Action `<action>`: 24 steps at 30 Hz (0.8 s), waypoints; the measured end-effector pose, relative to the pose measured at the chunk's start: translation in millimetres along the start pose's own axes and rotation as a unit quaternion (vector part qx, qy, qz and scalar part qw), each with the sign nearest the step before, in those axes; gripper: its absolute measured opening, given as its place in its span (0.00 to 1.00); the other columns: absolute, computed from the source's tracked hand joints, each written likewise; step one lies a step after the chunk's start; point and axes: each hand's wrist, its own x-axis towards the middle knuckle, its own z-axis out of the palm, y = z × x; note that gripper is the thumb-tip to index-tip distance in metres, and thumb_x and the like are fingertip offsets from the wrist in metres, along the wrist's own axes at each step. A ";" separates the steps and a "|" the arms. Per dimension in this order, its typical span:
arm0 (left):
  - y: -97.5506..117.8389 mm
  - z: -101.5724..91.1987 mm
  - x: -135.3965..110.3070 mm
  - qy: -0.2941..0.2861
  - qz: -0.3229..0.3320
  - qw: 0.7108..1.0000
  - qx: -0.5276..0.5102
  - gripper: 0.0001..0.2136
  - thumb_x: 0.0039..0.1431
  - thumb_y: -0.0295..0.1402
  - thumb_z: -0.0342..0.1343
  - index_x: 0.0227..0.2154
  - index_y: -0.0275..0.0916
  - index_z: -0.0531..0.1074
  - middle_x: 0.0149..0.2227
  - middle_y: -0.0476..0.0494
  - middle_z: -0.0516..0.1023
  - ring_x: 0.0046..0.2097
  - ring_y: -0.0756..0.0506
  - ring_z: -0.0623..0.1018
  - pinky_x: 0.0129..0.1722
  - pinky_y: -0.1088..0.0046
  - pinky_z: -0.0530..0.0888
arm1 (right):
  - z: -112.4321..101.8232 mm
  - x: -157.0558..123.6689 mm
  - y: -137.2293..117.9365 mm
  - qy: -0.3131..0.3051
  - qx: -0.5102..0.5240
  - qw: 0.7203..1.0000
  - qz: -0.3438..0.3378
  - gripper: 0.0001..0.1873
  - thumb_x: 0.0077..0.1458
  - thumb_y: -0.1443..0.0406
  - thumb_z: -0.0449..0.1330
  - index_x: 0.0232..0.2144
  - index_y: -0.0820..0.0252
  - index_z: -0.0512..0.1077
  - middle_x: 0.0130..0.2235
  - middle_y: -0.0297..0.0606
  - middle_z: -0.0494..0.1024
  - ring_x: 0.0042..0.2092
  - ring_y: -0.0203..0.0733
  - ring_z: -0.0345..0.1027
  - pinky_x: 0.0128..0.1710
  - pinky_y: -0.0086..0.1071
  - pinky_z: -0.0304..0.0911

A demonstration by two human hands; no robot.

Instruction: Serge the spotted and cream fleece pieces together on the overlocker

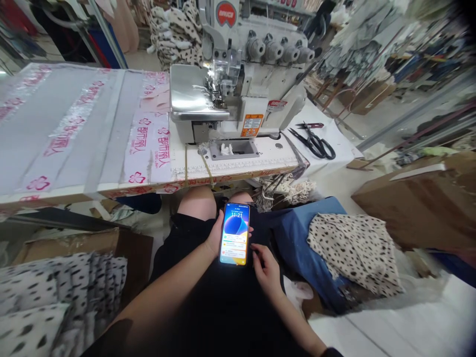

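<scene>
A lit smartphone showing 11:21 and several notifications is held upright over my lap. My left hand wraps round it from the left side, and its fingertips show at the phone's right edge. Just right of the phone, my right hand hovers with fingers loosely curled and apart, holding nothing that I can see. In front of my knees stands an overlock sewing machine with a shiny metal plate on its left.
Black scissors and a dark red-handled thread snipper lie right of the machine. The taped worktable extends left. Spotted fabric lies over blue cloth at right; more spotted pieces are stacked lower left. Cardboard boxes stand around.
</scene>
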 end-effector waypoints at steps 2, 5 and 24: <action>-0.2 0.7 -0.5 -0.011 0.003 1.000 0.003 0.39 0.53 0.59 0.34 0.44 0.24 0.68 0.39 0.27 0.73 0.41 0.36 0.74 0.44 0.61 0.66 | 0.0 0.8 0.2 -0.001 -0.001 1.000 -0.002 0.11 0.56 0.68 0.49 0.41 0.59 0.66 0.38 0.41 0.72 0.38 0.40 0.67 0.37 0.33 0.65; -0.2 0.7 -0.3 -0.014 0.004 1.000 0.007 0.38 0.54 0.58 0.33 0.43 0.24 0.68 0.39 0.27 0.73 0.41 0.36 0.74 0.44 0.61 0.66 | 0.3 1.2 0.9 0.000 -0.002 1.000 -0.003 0.11 0.56 0.68 0.49 0.41 0.59 0.66 0.38 0.41 0.72 0.39 0.41 0.67 0.38 0.33 0.65; 0.2 -6.9 2.5 -0.003 -0.012 1.000 0.001 0.40 0.52 0.60 0.34 0.43 0.23 0.68 0.40 0.26 0.73 0.41 0.37 0.74 0.43 0.61 0.67 | 1.3 3.3 0.0 -0.011 -0.012 1.000 0.016 0.10 0.57 0.68 0.48 0.40 0.59 0.66 0.37 0.40 0.72 0.34 0.39 0.66 0.32 0.31 0.63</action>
